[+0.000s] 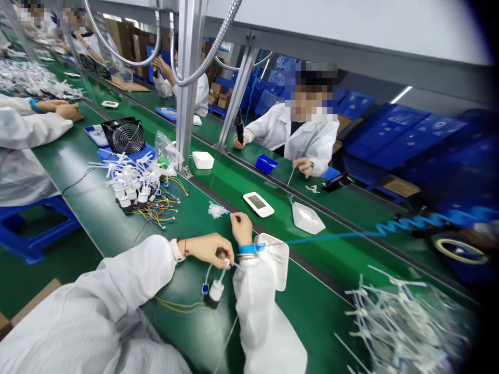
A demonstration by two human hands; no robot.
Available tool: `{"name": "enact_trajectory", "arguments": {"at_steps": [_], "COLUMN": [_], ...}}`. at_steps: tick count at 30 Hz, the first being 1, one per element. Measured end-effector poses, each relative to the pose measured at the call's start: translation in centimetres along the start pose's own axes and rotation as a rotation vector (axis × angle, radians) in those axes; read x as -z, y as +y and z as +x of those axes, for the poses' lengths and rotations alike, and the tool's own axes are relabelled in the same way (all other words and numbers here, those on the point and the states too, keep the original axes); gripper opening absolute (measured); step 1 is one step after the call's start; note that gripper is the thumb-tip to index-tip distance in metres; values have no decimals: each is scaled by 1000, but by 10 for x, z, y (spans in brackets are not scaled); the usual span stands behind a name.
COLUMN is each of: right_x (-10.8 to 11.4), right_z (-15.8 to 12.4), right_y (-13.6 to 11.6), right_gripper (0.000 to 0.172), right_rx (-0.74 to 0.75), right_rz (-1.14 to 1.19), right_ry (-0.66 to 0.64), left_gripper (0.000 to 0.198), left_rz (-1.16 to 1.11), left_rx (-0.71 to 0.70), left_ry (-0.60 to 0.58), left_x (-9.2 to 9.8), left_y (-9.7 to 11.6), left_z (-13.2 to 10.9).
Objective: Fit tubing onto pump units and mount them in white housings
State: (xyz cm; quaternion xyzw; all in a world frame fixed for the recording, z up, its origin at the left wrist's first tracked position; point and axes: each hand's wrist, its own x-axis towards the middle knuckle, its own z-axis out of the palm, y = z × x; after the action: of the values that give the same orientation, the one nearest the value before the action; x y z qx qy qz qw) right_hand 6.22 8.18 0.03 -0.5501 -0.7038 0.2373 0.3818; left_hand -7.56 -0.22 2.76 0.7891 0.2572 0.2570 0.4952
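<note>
Smock sleeves (78,322) closest of all in the head view. Left hand (206,249) curled inward, grip closed, fingertips pinching a small white fitting (226,261) at the end of a thin tube (208,272). Right hand (240,228) raised just beside it, fingers drawn together, its hold impossible to tell. Below both, on the green tabletop (202,337), a white cylinder (215,293) with yellow wires (175,306) and a blue connector (205,288). Just right, a white tray (273,265); farther ahead, loose white bits (217,210).
</note>
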Motion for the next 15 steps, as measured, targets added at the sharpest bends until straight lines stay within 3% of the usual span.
{"name": "enact_trajectory", "arguments": {"at_steps": [2, 4, 6, 10, 15], "right_x": [-18, -28, -32, -35, -36], "right_z": [13, 22, 26, 26, 24], "right_y": [9, 17, 23, 26, 25], "right_gripper": [18, 16, 14, 12, 13], "right_rx": [-37, -54, -61, -75, -88], "right_rz": [-42, -76, -98, -113, -91], "right_ry": [41, 66, 70, 64, 45], "left_gripper": [19, 30, 35, 21, 25], "left_rz": [-52, -94, -73, 29, -16], "left_rx": [60, 103, 129, 116, 188], "left_ry": [137, 197, 208, 210, 223], "left_x": [12, 21, 25, 27, 25], "left_y": [-13, -21, -25, -28, -30], "left_z": [0, -2, -3, -2, -1]}}
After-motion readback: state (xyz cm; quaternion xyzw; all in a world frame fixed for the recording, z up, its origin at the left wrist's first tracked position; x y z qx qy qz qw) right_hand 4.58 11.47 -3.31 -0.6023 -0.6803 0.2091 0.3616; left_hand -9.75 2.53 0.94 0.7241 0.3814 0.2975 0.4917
